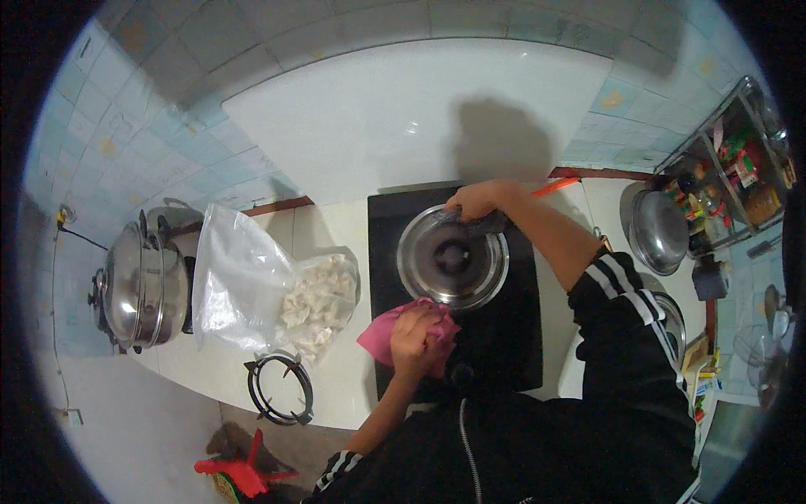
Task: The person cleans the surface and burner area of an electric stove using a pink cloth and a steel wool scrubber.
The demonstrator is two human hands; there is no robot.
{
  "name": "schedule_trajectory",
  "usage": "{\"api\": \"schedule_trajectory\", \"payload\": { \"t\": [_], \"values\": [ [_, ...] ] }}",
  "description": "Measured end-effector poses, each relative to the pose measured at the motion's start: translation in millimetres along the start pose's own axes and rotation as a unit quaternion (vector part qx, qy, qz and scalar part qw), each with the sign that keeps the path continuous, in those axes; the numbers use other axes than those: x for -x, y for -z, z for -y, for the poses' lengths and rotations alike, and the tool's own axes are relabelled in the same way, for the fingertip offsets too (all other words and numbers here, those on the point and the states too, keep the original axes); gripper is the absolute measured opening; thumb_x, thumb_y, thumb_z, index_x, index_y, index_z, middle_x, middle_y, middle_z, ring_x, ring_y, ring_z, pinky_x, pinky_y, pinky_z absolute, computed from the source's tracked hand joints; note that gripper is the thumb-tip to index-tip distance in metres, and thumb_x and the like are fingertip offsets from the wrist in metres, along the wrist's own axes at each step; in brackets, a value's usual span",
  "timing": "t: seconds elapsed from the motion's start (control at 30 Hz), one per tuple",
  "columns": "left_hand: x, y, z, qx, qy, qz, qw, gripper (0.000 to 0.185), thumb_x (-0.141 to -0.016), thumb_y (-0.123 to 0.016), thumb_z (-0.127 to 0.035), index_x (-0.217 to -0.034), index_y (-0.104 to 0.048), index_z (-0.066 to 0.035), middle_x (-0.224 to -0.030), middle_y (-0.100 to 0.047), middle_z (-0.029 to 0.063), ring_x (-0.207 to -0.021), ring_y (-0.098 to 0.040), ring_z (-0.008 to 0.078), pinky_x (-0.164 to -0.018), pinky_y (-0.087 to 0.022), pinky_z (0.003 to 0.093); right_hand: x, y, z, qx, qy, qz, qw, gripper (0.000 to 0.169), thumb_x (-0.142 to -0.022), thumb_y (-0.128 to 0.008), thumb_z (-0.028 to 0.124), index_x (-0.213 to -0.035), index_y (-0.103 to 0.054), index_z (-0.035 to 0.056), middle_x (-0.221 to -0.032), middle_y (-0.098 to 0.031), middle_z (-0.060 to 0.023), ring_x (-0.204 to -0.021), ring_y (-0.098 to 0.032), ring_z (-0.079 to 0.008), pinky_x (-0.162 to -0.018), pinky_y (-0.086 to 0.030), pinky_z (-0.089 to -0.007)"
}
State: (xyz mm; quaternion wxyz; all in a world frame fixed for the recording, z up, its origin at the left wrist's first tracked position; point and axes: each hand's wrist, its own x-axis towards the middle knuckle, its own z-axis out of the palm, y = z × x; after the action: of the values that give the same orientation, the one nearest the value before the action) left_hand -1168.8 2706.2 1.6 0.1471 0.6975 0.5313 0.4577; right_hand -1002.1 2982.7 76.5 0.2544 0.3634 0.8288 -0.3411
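Observation:
A single-burner gas hob (516, 340) with a black top lies before me. Its round stainless steel drip pan (406, 255) surrounds the dark burner head (452, 256). My left hand (412, 340) grips a pink cloth (381, 331) against the pan's near rim. At the far rim is my right hand (482, 200), its fingers bent down over the edge. Below those fingers shows a dark grey, blurred patch; whether it is a scrubber or a reflection I cannot tell. The hob's knob (462, 375) sits close to my body.
Left on the counter are a black pan support ring (252, 384), a plastic bag of pale chunks (321, 299) and a lidded steel steamer pot (135, 286). Rightward are an orange-handled tool (555, 186), a metal wok or bowl (660, 232) and a rack (718, 170). A red stool (242, 472) stands below.

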Motion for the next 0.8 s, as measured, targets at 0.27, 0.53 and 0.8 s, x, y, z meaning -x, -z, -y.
{"api": "schedule_trajectory", "payload": {
  "t": [0.27,0.53,0.8],
  "values": [
    [-4,2,-7,0.002,0.009,0.004,1.000,0.024,-0.068,-0.057,-0.002,-0.091,-0.065,-0.005,-0.100,-0.065,0.0119,-0.093,-0.062,0.0332,-0.082,-0.050,0.0420,4,0,-24,-0.009,0.001,0.027,1.000,0.049,-0.081,-0.064,0.019,-0.130,-0.055,0.0153,-0.114,-0.065,-0.0148,-0.104,-0.061,-0.0290,-0.089,-0.047,-0.0416],
    [-7,4,-8,-0.003,0.006,0.004,1.000,0.026,-0.065,-0.056,0.001,-0.090,-0.064,-0.004,-0.098,-0.065,0.0119,-0.092,-0.061,0.0340,-0.083,-0.050,0.0420,-21,-5,-11,0.027,0.023,0.007,0.999,0.051,-0.081,-0.062,0.015,-0.131,-0.054,0.0169,-0.118,-0.063,-0.0148,-0.106,-0.060,-0.0306,-0.091,-0.047,-0.0423],
    [-2,-3,1,0.004,0.001,-0.009,1.000,0.029,-0.063,-0.056,0.003,-0.089,-0.065,-0.004,-0.098,-0.065,0.0127,-0.092,-0.062,0.0335,-0.082,-0.050,0.0417,23,-17,-19,0.104,-0.026,-0.002,0.994,0.064,-0.081,-0.055,0.008,-0.141,-0.043,0.0255,-0.130,-0.056,-0.0151,-0.115,-0.056,-0.0333,-0.092,-0.047,-0.0450]
  ]
}}
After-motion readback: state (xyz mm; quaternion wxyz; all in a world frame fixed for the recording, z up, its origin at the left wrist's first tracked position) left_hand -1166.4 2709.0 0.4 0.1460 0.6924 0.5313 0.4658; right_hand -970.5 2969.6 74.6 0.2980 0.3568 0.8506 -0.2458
